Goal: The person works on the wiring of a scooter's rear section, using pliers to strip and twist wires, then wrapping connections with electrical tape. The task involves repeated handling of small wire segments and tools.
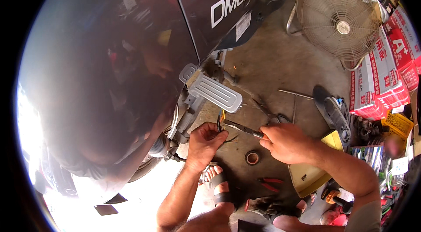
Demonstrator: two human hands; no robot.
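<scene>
My left hand (pixel 204 145) pinches a small bunch of thin wires (pixel 220 123), black with a yellow one among them, below the grey ribbed footrest (pixel 215 92) of a dark vehicle. Loose black wire ends stick out to the right of its fingertips. My right hand (pixel 285 142) is closed around the rear end of a long narrow metal tool (pixel 242 128). That tool points left, its tip right beside the wires above my left fingers. Whether it has jaws or a single blade I cannot make out, as my fist covers the handle.
The glossy dark body panel (pixel 114 56) fills the left. On the floor lie a roll of tape (pixel 252 158), red-handled pliers (pixel 269 183), a T-shaped wrench (pixel 294 100) and a yellow tray (pixel 312 178). A metal fan (pixel 337 17) and red-and-white boxes (pixel 372 80) stand at the right.
</scene>
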